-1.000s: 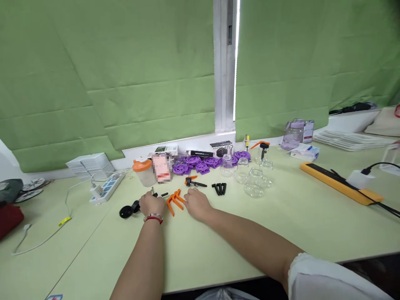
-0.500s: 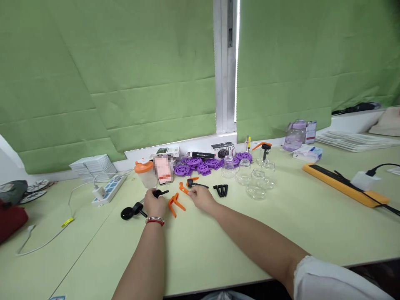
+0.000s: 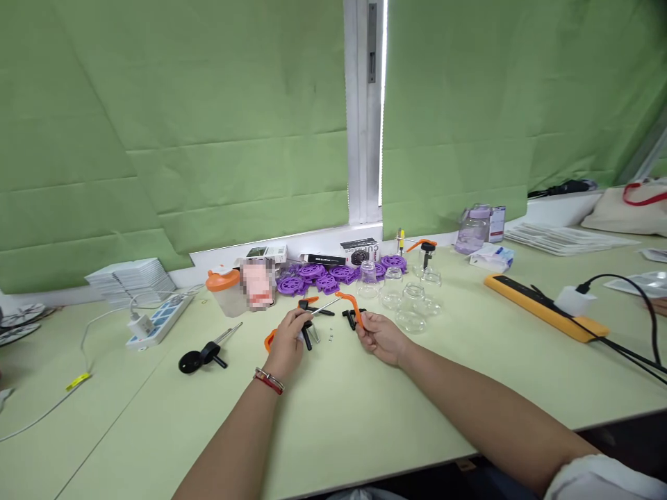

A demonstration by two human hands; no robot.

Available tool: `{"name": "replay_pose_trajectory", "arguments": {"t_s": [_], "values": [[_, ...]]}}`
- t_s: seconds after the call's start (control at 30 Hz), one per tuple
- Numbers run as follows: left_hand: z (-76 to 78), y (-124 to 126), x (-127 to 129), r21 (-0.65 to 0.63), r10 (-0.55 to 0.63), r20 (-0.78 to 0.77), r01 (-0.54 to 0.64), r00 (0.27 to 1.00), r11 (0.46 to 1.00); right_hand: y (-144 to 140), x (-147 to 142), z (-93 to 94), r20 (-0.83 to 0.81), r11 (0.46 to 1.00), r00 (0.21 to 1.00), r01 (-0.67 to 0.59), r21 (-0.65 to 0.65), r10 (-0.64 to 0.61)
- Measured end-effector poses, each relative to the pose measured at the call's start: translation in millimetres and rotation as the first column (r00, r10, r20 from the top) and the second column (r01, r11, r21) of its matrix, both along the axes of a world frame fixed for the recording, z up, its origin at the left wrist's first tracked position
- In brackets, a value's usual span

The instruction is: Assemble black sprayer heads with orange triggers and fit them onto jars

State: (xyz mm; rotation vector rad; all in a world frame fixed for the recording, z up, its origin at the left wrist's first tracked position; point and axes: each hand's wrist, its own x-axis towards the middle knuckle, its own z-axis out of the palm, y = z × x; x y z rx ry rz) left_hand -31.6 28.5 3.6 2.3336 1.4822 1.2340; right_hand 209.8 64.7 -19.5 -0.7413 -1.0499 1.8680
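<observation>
Centre of the frame, both hands are at work over the pale green table [image 3: 469, 389]. The left hand [image 3: 288, 340], red bracelet at the wrist, has its grip pressed around a thin silver metal rod [image 3: 326, 306] that points up and to the right, with a small black plastic peg [image 3: 306, 339] poking out beneath the fingers. Just right of it, the right hand [image 3: 381, 336] pinches the lower end of a curved orange plastic lever [image 3: 350, 303], whose hooked top arcs over toward the rod's tip; whether the two touch is too fine to tell.

That lever looks light and stiff, thin enough to flex or snap if bent hard, so the thicker end by the fingers is probably the safest hold. The rod is slim and smooth, likely to slip or roll, and best pinched near its middle.

Behind the hands, toward the upper centre, lie purple plastic gear-like discs [image 3: 313, 278], and to their right a cluster of clear glass jars [image 3: 411, 302], fragile ones. A few black plastic pegs [image 3: 348, 317] rest between the hands. At lower left sits a black round-headed tool [image 3: 201, 356], well apart, and a white power strip [image 3: 155, 321] lies farther left.
</observation>
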Motion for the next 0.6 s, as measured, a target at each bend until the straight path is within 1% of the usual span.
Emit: {"name": "replay_pose_trajectory", "arguments": {"t_s": [0.07, 0.13, 0.2, 0.27, 0.4, 0.47, 0.6], "values": [[-0.5, -1.3, 1.8, -0.002, -0.016, -0.037, 0.016, 0.999, 1.000, 2.4, -1.1, -0.7, -0.008, 1.000, 1.000, -0.015, -0.001, 0.015], [0.1, -2.0, 1.7, 0.008, -0.018, -0.053, 0.018, 0.998, 1.000, 4.3, -2.0, -0.4, -0.031, 1.000, 1.000, -0.001, -0.002, 0.001], [1.1, -2.0, 0.7, 0.028, -0.013, -0.045, 0.015, 0.999, 0.999, 5.6, -1.0, 0.1, -0.070, 1.000, 0.997, 0.021, -0.004, -0.021], [1.5, -1.8, 0.3, 0.037, -0.015, -0.033, 0.017, 0.999, 0.999, 5.8, 1.1, 0.7, -0.096, 1.000, 0.995, 0.016, -0.008, -0.016], [-0.3, -2.9, 2.8, 0.009, -0.069, -0.051, 0.070, 0.996, 0.998, 2.7, 2.4, 1.8, -0.066, 0.996, 0.994, -0.089, -0.028, 0.087], [-1.4, -4.0, 4.4, 0.015, -0.098, -0.051, 0.098, 0.994, 0.995, 0.9, 1.3, 2.1, -0.050, 0.990, 0.990, -0.136, -0.040, 0.134], [-1.9, -5.5, 4.6, 0.036, -0.090, 0.008, 0.090, 0.996, 0.995, 0.4, 1.0, 1.1, -0.047, 0.985, 0.985, -0.170, -0.036, 0.168]]}}
